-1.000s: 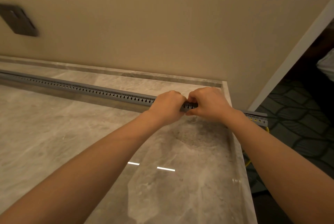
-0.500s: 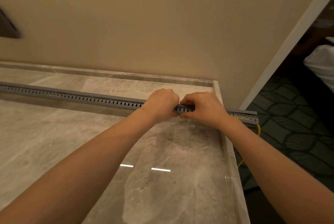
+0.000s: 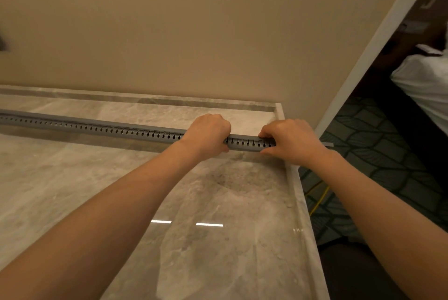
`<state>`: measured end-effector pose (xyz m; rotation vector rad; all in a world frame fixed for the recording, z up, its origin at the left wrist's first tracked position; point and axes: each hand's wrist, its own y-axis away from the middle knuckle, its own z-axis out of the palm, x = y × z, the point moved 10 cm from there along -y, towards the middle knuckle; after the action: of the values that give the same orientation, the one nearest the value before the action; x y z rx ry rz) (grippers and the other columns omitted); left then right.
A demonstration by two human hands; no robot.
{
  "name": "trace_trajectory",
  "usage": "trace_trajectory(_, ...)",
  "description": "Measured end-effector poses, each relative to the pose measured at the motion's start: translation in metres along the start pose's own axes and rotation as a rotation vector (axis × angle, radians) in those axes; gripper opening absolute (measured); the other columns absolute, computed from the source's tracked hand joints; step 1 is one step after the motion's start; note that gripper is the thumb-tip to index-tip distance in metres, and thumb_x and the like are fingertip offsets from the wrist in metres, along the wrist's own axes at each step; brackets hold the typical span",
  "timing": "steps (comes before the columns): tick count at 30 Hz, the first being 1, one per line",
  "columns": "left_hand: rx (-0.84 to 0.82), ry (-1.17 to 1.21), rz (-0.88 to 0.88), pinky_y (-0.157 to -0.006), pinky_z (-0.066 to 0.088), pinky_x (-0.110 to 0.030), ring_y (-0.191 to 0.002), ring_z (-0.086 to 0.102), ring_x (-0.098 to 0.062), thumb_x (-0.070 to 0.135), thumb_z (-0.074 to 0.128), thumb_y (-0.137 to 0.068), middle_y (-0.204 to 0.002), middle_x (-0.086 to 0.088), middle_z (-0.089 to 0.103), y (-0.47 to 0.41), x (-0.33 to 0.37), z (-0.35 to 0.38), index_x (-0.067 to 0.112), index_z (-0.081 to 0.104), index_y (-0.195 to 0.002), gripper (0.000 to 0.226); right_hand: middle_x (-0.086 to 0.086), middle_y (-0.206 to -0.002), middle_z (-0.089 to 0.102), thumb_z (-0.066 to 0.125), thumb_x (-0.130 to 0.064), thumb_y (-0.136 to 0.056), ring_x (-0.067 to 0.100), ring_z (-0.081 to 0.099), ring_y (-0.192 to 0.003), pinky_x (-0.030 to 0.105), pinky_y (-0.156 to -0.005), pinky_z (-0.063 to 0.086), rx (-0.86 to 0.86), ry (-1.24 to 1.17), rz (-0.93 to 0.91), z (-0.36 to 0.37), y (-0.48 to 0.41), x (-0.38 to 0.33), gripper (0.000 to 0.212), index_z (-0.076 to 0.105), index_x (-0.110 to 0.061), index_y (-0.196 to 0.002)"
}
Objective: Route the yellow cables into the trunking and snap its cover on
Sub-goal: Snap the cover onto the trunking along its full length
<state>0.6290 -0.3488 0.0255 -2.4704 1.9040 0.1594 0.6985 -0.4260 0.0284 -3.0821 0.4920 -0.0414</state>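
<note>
A long grey slotted trunking (image 3: 101,128) lies across the marble counter from the left edge to past the right edge, with its cover on top along the visible length. My left hand (image 3: 208,133) curls over the trunking and grips it. My right hand (image 3: 289,141) grips it a short way to the right, at the counter's right edge, thumb under and fingers on top. A stretch of trunking (image 3: 244,141) shows between the two hands. A yellow cable (image 3: 320,199) hangs below the right end over the floor. Cables inside the trunking are hidden.
The marble counter (image 3: 218,202) has a raised rim at the back and right. A beige wall (image 3: 194,33) rises behind it. To the right lie a patterned carpet (image 3: 378,154) and a bed with white linen (image 3: 426,86). A white door frame (image 3: 378,40) slants upward.
My right hand has slid to the right along the trunking, away from the left hand, leaving a gap between them. The view has swung slightly to the right.
</note>
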Motion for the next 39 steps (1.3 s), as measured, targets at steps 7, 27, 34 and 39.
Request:
trace_trajectory(7, 0.014, -0.003, -0.006, -0.064, 0.034, -0.029, -0.078, 0.052, -0.022, 0.034, 0.062, -0.087, -0.090, -0.007, 0.065, 0.001, -0.001, -0.001, 0.012, 0.069, -0.102, 0.028, -0.005, -0.094, 0.067, 0.063, -0.049, -0.081, 0.015, 0.058, -0.081, 0.027, -0.065, 0.043, -0.013, 0.001, -0.037, 0.001, -0.005, 0.000, 0.034, 0.065, -0.025, -0.104)
trace_trajectory(27, -0.019, -0.094, 0.065, -0.066, 0.036, -0.032, -0.095, 0.060, -0.029, 0.030, 0.049, -0.096, -0.108, -0.012, 0.060, -0.018, 0.065, -0.011, 0.007, 0.058, -0.109, 0.028, -0.001, -0.085, 0.067, 0.062, -0.048, -0.082, 0.017, 0.053, -0.071, 0.027, -0.059, 0.033, 0.092, -0.051, -0.051, -0.007, 0.001, 0.000, 0.029, 0.064, -0.020, -0.091)
trace_trajectory(34, -0.030, -0.123, 0.077, -0.067, 0.035, -0.031, -0.095, 0.059, -0.029, 0.029, 0.049, -0.095, -0.107, -0.012, 0.060, -0.019, 0.065, -0.013, 0.008, 0.059, -0.107, 0.027, -0.003, -0.090, 0.069, 0.066, -0.049, -0.078, 0.018, 0.062, -0.080, 0.029, -0.061, 0.043, 0.171, -0.183, -0.004, -0.003, 0.009, 0.011, 0.033, 0.068, -0.023, -0.099)
trace_trajectory(39, -0.026, -0.110, 0.075, -0.066, 0.035, -0.031, -0.092, 0.058, -0.028, 0.032, 0.051, -0.093, -0.104, -0.011, 0.061, -0.019, 0.065, -0.015, 0.009, 0.061, -0.106, 0.028, -0.003, -0.095, 0.070, 0.066, -0.039, -0.081, 0.016, 0.062, -0.084, 0.037, -0.071, 0.051, 0.164, -0.295, 0.039, 0.002, 0.022, 0.021, 0.029, 0.067, -0.024, -0.106)
